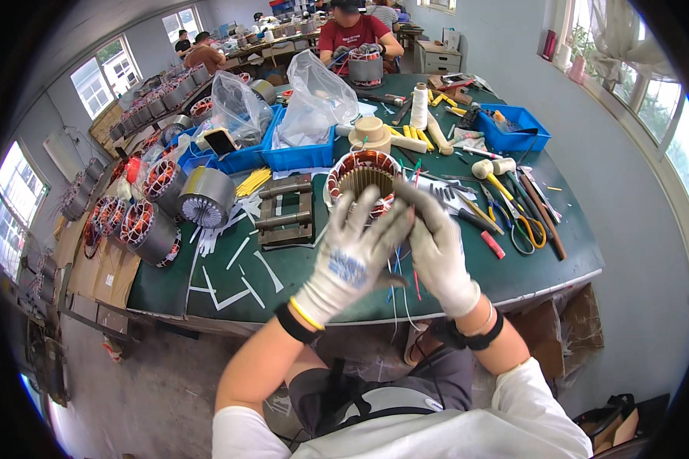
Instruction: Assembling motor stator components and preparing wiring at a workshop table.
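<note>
A round motor stator (362,173) with copper windings stands on the green table (298,268) in front of me. My left hand (352,256), in a white glove, is raised just in front of it with fingers spread, its fingertips against the stator's near rim. My right hand (436,245), also gloved, is beside it, its fingers pressed against the left hand's fingertips near the stator's right edge. Thin coloured wires (406,279) hang down below the two hands. Whether either hand pinches a wire is hidden by the fingers.
A metal fixture (285,210) and white paper strips (237,268) lie to the left. Several wound stators (149,222) crowd the left edge. Blue bins (298,157) with plastic bags sit behind. Scissors (527,229), mallets and hand tools lie on the right. A person (356,38) works across the table.
</note>
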`<move>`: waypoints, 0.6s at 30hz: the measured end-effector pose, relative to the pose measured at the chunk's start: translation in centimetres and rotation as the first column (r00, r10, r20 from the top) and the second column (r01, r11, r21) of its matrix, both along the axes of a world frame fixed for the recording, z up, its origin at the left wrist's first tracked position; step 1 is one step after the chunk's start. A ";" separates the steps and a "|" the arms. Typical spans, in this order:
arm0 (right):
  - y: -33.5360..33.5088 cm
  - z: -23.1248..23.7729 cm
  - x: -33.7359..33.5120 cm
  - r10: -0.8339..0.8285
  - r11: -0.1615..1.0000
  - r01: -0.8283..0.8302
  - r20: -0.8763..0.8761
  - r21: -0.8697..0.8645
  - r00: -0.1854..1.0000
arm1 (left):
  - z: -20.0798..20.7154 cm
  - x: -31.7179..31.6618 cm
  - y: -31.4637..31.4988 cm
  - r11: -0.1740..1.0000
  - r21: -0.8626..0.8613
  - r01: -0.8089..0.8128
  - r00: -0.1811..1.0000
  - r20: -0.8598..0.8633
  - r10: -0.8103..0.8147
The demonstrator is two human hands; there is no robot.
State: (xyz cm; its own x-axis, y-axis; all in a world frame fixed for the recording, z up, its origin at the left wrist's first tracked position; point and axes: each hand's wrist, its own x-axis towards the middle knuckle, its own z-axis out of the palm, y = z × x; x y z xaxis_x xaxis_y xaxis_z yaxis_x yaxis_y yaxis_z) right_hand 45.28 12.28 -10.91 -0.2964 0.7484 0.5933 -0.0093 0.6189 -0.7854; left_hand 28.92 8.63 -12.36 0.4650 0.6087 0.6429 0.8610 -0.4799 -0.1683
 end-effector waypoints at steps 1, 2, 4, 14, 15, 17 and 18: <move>-0.5 -0.8 0.1 0.055 0.977 -0.056 -0.014 -0.208 0.998 | -2.0 0.1 -0.5 0.999 -0.014 0.043 0.997 0.071 -0.042; -1.2 -1.7 -0.4 0.034 0.967 -0.058 -0.100 -0.249 0.994 | -3.8 0.3 -0.8 0.996 -0.039 0.076 0.986 0.151 -0.069; -1.0 -2.9 0.0 0.106 0.804 -0.302 -0.377 -0.512 0.920 | -4.0 1.1 -1.2 0.990 -0.058 0.128 0.951 0.291 -0.106; -0.8 -1.8 0.1 0.148 0.640 -0.617 -0.715 -0.457 0.683 | -1.4 2.0 1.2 0.606 -0.121 0.786 -0.299 0.783 0.545; -0.5 -2.1 -0.1 0.148 0.643 -0.615 -0.714 -0.457 0.685 | -1.3 1.8 2.0 0.617 -0.046 0.786 -0.368 0.766 0.526; -0.2 -2.3 -0.6 0.085 0.697 -0.549 -0.708 -0.460 0.701 | -1.2 1.8 3.1 0.638 0.004 0.770 -0.436 0.733 0.522; -0.1 -1.7 -1.3 0.014 0.722 -0.492 -0.701 -0.486 0.713 | -1.0 2.1 3.4 0.659 0.048 0.751 -0.498 0.696 0.517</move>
